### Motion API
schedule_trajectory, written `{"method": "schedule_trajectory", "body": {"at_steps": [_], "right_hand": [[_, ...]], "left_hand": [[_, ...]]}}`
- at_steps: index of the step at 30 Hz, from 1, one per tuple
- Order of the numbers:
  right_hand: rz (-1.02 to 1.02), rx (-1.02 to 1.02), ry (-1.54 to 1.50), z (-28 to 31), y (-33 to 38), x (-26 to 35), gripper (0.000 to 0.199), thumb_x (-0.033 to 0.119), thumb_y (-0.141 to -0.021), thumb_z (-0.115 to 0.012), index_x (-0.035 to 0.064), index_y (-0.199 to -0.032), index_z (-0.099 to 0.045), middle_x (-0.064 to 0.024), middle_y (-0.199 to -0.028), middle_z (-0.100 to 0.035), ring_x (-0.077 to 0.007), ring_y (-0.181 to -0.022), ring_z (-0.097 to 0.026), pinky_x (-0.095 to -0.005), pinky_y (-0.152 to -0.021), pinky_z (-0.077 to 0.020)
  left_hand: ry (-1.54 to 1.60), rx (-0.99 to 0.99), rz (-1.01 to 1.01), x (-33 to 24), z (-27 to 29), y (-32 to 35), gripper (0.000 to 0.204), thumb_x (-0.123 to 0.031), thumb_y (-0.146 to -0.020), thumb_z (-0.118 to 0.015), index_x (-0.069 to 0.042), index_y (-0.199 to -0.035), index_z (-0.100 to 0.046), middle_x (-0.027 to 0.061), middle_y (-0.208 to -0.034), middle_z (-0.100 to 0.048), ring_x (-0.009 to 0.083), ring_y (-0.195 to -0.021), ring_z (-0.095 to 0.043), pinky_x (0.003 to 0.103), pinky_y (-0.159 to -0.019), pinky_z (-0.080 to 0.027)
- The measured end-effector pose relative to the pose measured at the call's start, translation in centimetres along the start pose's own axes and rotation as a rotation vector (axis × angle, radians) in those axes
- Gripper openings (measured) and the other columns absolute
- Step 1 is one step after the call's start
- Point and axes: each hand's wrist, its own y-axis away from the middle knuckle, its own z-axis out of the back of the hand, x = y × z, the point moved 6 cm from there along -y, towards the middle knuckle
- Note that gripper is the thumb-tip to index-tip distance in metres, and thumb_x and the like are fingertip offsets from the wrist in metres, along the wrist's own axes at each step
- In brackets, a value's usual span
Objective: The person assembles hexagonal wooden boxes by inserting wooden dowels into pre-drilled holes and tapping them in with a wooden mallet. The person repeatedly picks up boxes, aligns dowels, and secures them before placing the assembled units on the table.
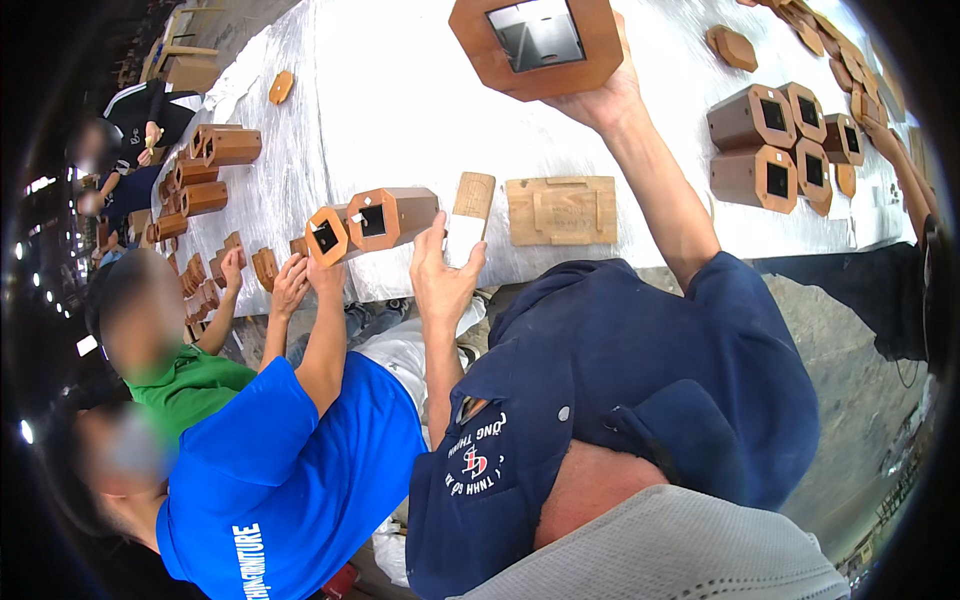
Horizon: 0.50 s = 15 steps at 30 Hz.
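Observation:
High over the table, my right hand (605,95) grips a brown eight-sided wooden box (467,50) from its lower right side. A square opening or pane with a bright grey, shiny inside faces me. My left hand (443,275) is closed at the table's near edge around a small wooden block (476,195) with a white lower part, its wooden end pointing away from me. Just left of that hand lies another eight-sided wooden box (398,216) on its side. A flat rectangular wooden board (562,211) with raised strips rests to the right of the block.
Plastic film covers the white table (420,110). Stacked boxes (755,178) stand at the right, with loose wooden pieces (733,47) beyond. More boxes (232,147) line the left. A co-worker in blue (300,450) sits close on my left, hands on a smaller box (327,236).

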Motion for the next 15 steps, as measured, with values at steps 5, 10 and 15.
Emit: {"method": "schedule_trajectory", "body": {"at_steps": [5, 10, 15], "right_hand": [[0.074, -0.005, 0.154, -0.1, -2.5, -0.4, 0.082, 0.056, -0.078, -0.07, 0.0105, -0.14, -0.042, -0.0132, -0.128, -0.056, -0.0263, -0.117, -0.056, -0.0466, -0.11, -0.0428], [0.417, -0.109, 0.617, 3.1, -13.8, -0.8, 0.096, 0.042, -0.074, -0.08, -0.0042, -0.141, -0.029, -0.0199, -0.131, -0.045, -0.0296, -0.124, -0.048, -0.0435, -0.106, -0.0407], [0.762, -0.11, 1.375, 1.2, -25.0, -3.6, 0.112, 0.043, -0.067, -0.086, -0.0068, -0.141, -0.02, -0.0239, -0.127, -0.046, -0.0316, -0.119, -0.053, -0.0405, -0.099, -0.048]], "left_hand": [[-0.018, 0.194, 0.111, 2.7, -2.2, -0.3, 0.069, -0.023, -0.072, -0.081, 0.003, -0.13, -0.055, 0.0213, -0.106, -0.064, 0.0337, -0.096, -0.065, 0.04, -0.083, -0.052], [-0.072, 0.322, 0.167, 4.5, -2.8, 0.5, 0.063, -0.031, -0.073, -0.08, -0.001, -0.124, -0.058, 0.0186, -0.106, -0.063, 0.0365, -0.098, -0.063, 0.043, -0.083, -0.051], [0.056, 0.343, 0.177, 5.6, -3.9, 1.1, 0.036, -0.024, -0.076, -0.078, -0.004, -0.104, -0.067, 0.0133, -0.093, -0.059, 0.0352, -0.088, -0.062, 0.043, -0.075, -0.05]]}}
